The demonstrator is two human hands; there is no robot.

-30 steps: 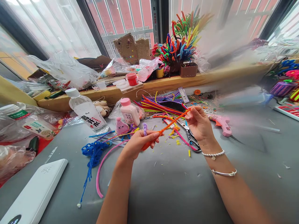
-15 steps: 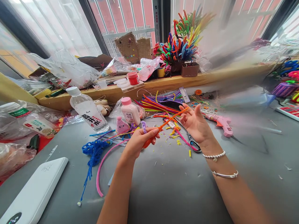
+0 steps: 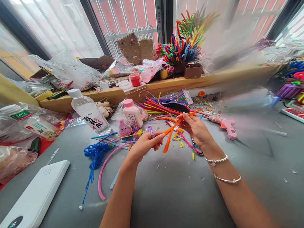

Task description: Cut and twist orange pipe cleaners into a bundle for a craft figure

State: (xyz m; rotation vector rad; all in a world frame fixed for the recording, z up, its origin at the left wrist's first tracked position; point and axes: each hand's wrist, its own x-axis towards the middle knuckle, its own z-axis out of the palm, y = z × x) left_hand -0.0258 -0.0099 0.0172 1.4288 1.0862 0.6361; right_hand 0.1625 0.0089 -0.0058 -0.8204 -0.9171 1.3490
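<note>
Between my two hands stretches an orange pipe cleaner (image 3: 170,129), held above the grey table. My left hand (image 3: 147,142) pinches its near end, and a folded orange length hangs down just beside those fingertips. Thumb and fingers of my right hand (image 3: 193,126) close on it farther along, with the thin tip sticking out past them to the upper right. Beneath my right wrist, scissors (image 3: 197,148) lie partly hidden. Yellow and orange snippets (image 3: 181,144) are scattered under the hands.
A pink glue gun (image 3: 225,125) lies to the right. Bundled pipe cleaners (image 3: 156,106) rest at the back. Blue yarn (image 3: 96,155), a curved pink strip (image 3: 101,177), a water bottle (image 3: 89,110), a pink bottle (image 3: 132,114) and a white power bank (image 3: 39,193) are on the left.
My right hand was spread open near the pipe cleaner's tip; now it has closed on the orange length. A folded orange part now hangs beside my left fingers.
</note>
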